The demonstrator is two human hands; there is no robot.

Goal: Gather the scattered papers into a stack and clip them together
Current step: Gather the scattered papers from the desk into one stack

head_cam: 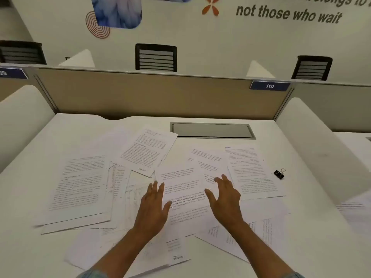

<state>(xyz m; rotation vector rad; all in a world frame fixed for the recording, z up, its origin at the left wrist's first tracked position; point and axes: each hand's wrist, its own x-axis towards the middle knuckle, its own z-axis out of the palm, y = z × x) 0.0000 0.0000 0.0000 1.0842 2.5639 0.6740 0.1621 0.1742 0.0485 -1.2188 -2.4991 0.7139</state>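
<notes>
Several printed white papers lie scattered and overlapping across the white desk (pixel 313 227). One printed sheet (pixel 184 189) lies in the middle between my hands. My left hand (pixel 153 205) hovers at its left edge with fingers spread, holding nothing. My right hand (pixel 225 197) is over its right side, fingers apart and empty. More sheets lie at the left (pixel 78 183), at the back (pixel 146 149) and at the right (pixel 251 171). A black binder clip (pixel 279 173) sits on the desk to the right of the papers, apart from both hands.
A grey cable hatch (pixel 211 130) is set into the desk behind the papers. A beige partition (pixel 152 93) bounds the desk at the back, with white curved side dividers (pixel 313 141) at left and right. Black chairs (pixel 156 57) stand beyond it.
</notes>
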